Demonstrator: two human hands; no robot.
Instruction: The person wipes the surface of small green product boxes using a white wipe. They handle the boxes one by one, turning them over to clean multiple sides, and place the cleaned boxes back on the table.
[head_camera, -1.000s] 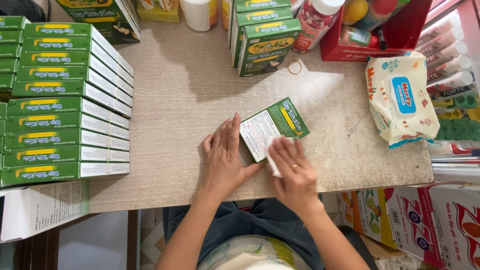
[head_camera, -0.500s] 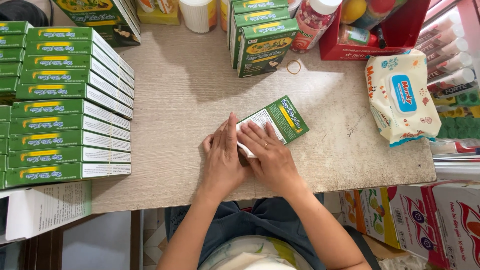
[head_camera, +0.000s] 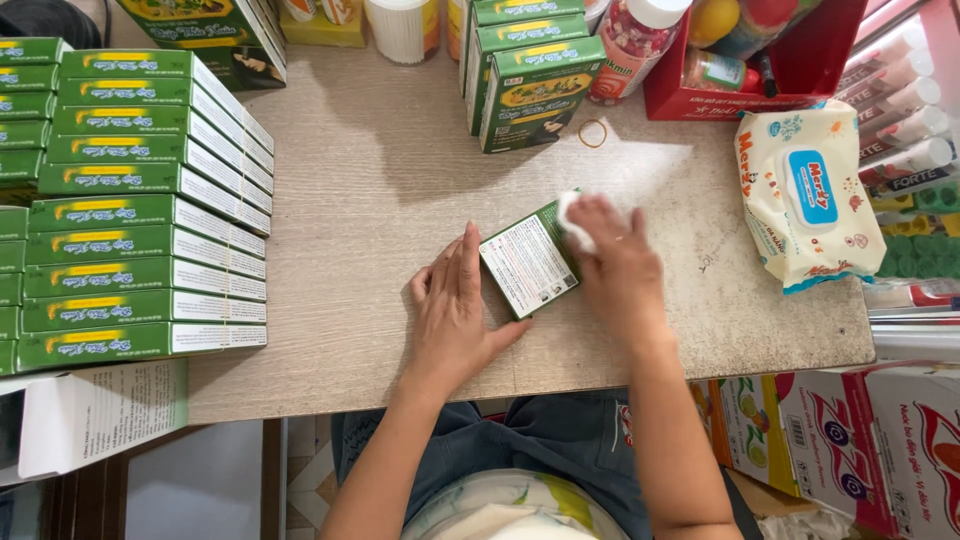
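Whereas both hands lay together on it a moment ago, the right hand (head_camera: 620, 265) now clenches a white wipe (head_camera: 572, 222) against the green box (head_camera: 530, 262) lying mid-table (head_camera: 380, 180); the left hand (head_camera: 455, 305), released and flat, steadies the box edge.

On my left I see rows of flat green boxes (head_camera: 150, 210) stacked along the wooden tabletop (head_camera: 380, 170). At the far edge stand upright green cartons (head_camera: 535, 90) beside a rubber band (head_camera: 592, 133) and a red tray (head_camera: 790, 75), with a wet-wipes pack (head_camera: 805, 195) on my right.
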